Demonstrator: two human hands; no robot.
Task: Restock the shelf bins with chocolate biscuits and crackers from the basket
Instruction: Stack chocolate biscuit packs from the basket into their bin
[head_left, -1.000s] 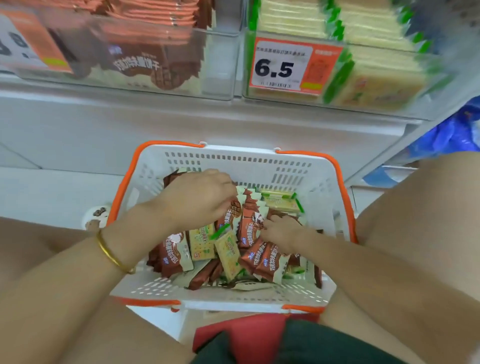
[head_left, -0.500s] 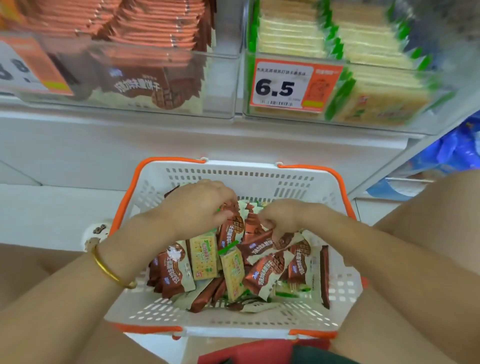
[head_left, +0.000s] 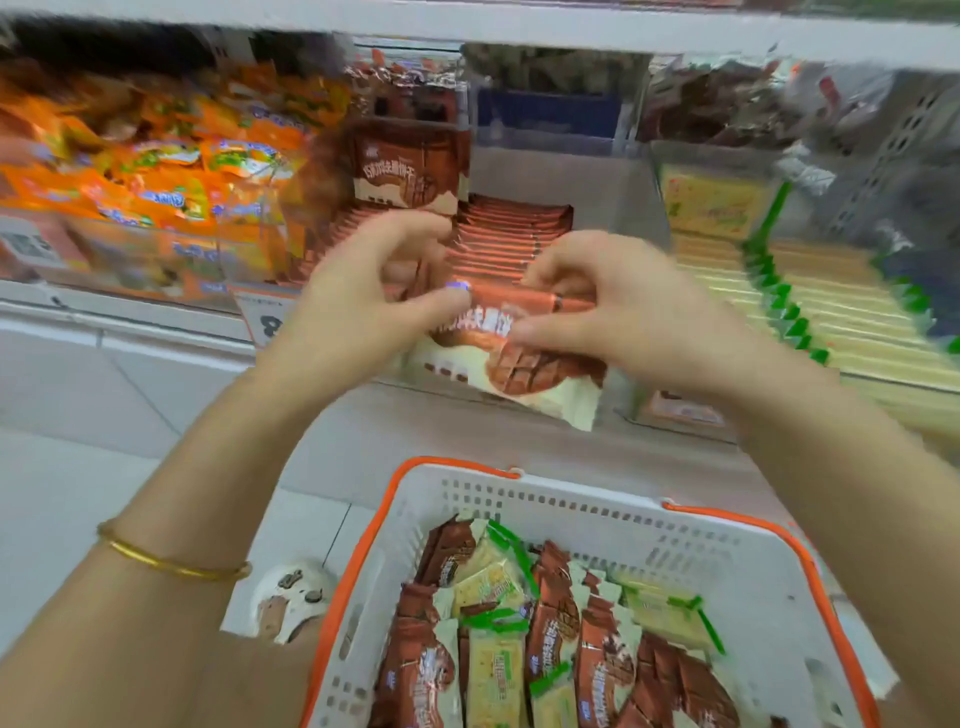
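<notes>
My left hand (head_left: 363, 306) and my right hand (head_left: 618, 317) together pinch a small stack of brown chocolate biscuit packs (head_left: 524, 306) at the front of the clear chocolate biscuit bin (head_left: 498, 234). That bin holds a row of brown packs standing on edge, with one pack upright at its back. To its right is the cracker bin (head_left: 810, 296), filled with pale packs with green ends. Below, the white basket with orange rim (head_left: 613, 514) holds several brown chocolate packs (head_left: 550, 623) and cracker packs (head_left: 493, 675) mixed together.
A bin of orange snack bags (head_left: 156, 182) sits left of the chocolate bin. A price tag (head_left: 262, 319) hangs on the shelf edge below it. More bins stand further back on the shelf. A white patterned shoe (head_left: 291, 597) shows left of the basket.
Both hands rose out of the basket with chocolate biscuit packs and now hold them at the front of the chocolate bin. The view tilted up toward the shelf.
</notes>
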